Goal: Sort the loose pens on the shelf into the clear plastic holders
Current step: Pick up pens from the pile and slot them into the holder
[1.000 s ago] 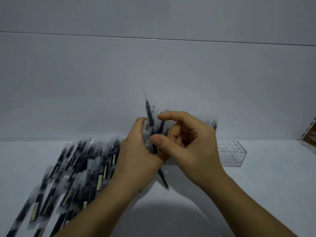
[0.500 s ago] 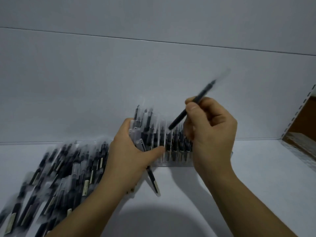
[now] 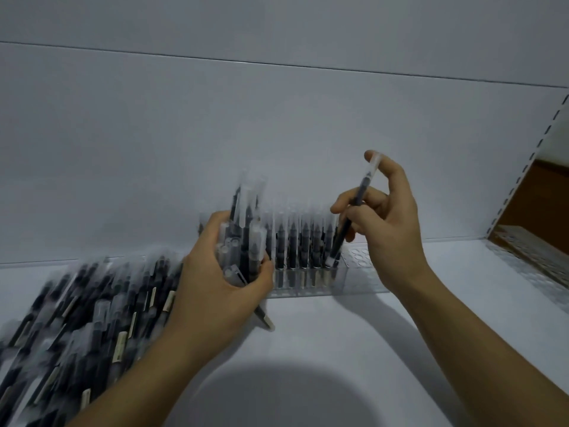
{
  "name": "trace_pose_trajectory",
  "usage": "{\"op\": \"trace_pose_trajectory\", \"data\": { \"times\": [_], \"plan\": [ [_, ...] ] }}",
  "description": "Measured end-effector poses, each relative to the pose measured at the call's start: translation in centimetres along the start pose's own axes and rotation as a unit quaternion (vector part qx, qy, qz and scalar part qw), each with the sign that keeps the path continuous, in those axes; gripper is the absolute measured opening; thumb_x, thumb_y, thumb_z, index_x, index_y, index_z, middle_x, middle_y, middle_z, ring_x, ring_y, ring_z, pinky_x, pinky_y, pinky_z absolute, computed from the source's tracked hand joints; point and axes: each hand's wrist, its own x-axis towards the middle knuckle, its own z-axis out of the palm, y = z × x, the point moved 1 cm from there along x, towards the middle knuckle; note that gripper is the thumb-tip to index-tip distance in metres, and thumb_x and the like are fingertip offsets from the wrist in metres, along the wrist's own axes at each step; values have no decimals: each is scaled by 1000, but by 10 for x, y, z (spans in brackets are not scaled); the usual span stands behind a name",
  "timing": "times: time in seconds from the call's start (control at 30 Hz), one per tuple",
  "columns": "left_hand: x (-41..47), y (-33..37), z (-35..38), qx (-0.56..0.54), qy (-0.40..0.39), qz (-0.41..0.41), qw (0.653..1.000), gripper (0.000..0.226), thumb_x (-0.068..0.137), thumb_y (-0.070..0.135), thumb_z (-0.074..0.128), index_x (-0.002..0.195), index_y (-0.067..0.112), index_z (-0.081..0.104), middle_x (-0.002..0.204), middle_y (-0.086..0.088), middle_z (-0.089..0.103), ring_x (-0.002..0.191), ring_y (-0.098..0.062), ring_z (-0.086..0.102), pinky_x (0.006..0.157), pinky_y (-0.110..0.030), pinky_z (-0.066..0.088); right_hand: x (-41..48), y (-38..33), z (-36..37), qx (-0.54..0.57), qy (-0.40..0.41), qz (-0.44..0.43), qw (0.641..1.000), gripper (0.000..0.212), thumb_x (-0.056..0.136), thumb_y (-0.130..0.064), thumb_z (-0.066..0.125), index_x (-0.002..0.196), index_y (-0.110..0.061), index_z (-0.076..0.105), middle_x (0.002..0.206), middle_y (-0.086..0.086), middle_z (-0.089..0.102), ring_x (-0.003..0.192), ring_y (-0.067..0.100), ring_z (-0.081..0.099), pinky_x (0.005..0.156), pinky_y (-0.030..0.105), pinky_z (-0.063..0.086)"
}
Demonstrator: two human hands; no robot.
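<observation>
My left hand (image 3: 215, 282) grips a bundle of black pens with clear caps (image 3: 246, 223), held upright just left of the clear plastic holder (image 3: 354, 282). My right hand (image 3: 388, 229) pinches a single black pen (image 3: 354, 211) between thumb and fingers, tilted, its lower end touching the holder's top at the right end of the filled row. Several pens (image 3: 303, 245) stand upright in the holder. A large pile of loose pens (image 3: 92, 312) lies on the white shelf (image 3: 338, 349) to the left.
The holder's right part shows open round holes (image 3: 358, 255). A white back wall (image 3: 277, 134) rises right behind the holder. At the right a perforated shelf upright (image 3: 529, 167) and more clear holders (image 3: 532, 257) border the shelf.
My right hand has turned the single pen upright and lowered it to the holder. My left hand with its bundle stays beside the holder; the view shifted slightly left.
</observation>
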Motion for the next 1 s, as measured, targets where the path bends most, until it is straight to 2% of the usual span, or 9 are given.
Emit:
{"op": "trace_pose_trajectory", "data": {
  "times": [0.1,0.2,0.3,0.37,0.43,0.57,0.7,0.8,1.0],
  "plan": [
    [0,-1,4,-12,0,6,1000,32,85,3,73,99,24,54,82,11,66,73,-10,67,66,-15,51,1,-1,-5,-9,-4,-7,1000,75,89,23,46,147,-25,35,82,7,73,70,30,60,60,28,52],
    [2,2,1,-33,47,7,998,32,76,22,76,98,16,54,80,6,67,70,-7,67,63,-12,52,4,-1,-12,-15,4,-13,1000,60,91,18,53,138,-18,45,80,4,70,69,33,63,58,27,52],
    [5,1,-7,-45,101,-14,994,46,68,44,77,100,20,55,78,0,68,67,-13,68,65,-26,58,8,1,-17,-23,35,-18,999,45,101,4,55,142,-15,48,77,8,65,71,18,68,58,27,54],
    [4,-5,-10,-77,126,-36,988,49,70,50,84,103,25,58,80,-2,69,68,-20,68,68,-37,58,10,1,-19,-30,48,-24,998,46,104,1,53,147,-13,47,80,7,66,70,17,70,61,28,57],
    [2,-10,-10,-140,139,-69,978,49,71,47,88,106,26,60,81,-1,68,64,-24,65,65,-43,55,11,0,-21,-30,55,-29,998,48,105,2,51,150,-11,43,90,7,65,70,21,74,65,31,59],
    [0,-15,-5,-215,124,-113,962,43,73,37,86,103,22,60,76,-2,64,57,-23,59,58,-37,52,11,-5,-28,-41,78,-40,995,57,101,7,55,150,-17,39,97,12,67,66,29,75,66,39,64],
    [1,-16,-4,-231,118,-127,957,57,63,46,88,106,22,60,78,2,65,60,-22,61,56,-35,53,10,-6,-32,-111,73,-64,989,47,97,7,59,137,-17,49,99,10,69,66,25,76,65,35,63],
    [0,-17,-1,-232,112,-131,957,49,75,36,85,111,17,58,77,1,64,61,-22,60,56,-35,53,8,-2,-30,-151,53,-71,985,45,96,5,61,132,-20,51,100,7,70,68,23,76,67,35,63],
    [-4,-13,6,-263,83,-168,946,38,80,19,71,116,14,57,68,-1,61,57,-18,61,48,-29,53,6,4,-27,-193,14,-70,979,48,92,4,67,128,-23,52,98,4,73,71,23,76,71,42,64]
  ]
}}
